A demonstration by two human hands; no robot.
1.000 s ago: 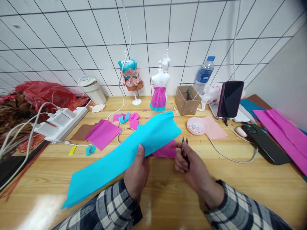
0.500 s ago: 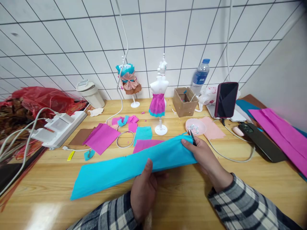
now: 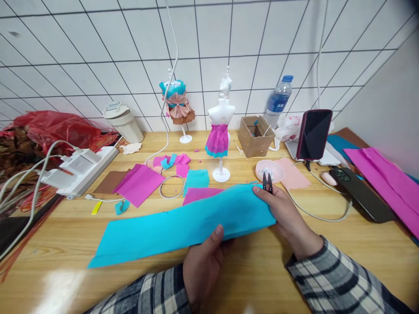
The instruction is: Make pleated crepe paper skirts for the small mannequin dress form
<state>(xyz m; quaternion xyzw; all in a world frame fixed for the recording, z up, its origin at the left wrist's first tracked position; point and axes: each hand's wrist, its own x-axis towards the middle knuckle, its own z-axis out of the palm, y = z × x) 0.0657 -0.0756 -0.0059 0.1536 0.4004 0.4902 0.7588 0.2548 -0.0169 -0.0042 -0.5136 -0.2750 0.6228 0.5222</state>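
Near the doll (image 3: 221, 115), our left hand (image 3: 204, 264) and right hand (image 3: 288, 213) with snips (image 3: 265, 185) grip blue paper (image 3: 186, 223), maybe to steady it.

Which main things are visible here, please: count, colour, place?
Long paper strip: 1, turquoise, foreground
Small pointed scissors: 1, black, centre-right
Miniature skirted mannequins: 2, white, rear
Open cardboard box: 1, brown, right of mannequins
Round dish: 1, pink, before box
Plastic bottle: 1, clear, behind box
Rectangular phones: 2, dark, right
Lidded cup: 1, cream, rear left
Paper pieces: several, mixed colours, table
Plastic bag: 1, red, far left
Left hand: 1, bare, holding strip
Right hand: 1, bare, holding strip and scissors
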